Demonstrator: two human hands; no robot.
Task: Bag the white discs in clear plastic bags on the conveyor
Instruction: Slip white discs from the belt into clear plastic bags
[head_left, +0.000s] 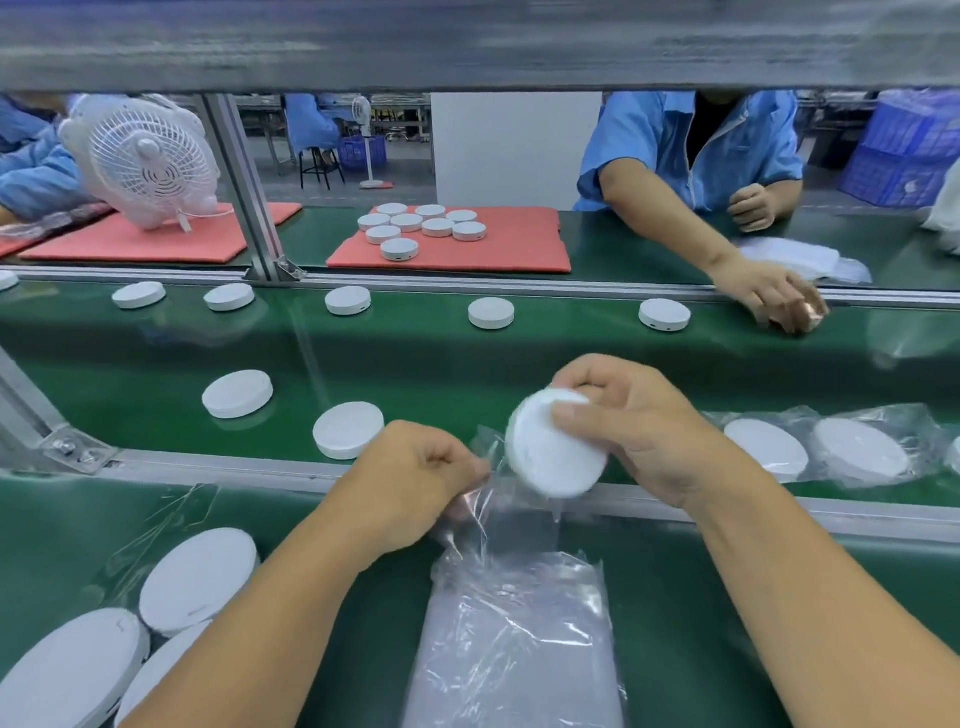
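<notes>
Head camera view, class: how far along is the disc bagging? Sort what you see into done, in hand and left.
Done: two bagged discs lie on the belt to the right. In hand: the right hand holds a white disc at the mouth of a clear bag pinched by the left hand. Left: two bare discs on the near belt, five loose discs farther back, and the bag stack.
</notes>
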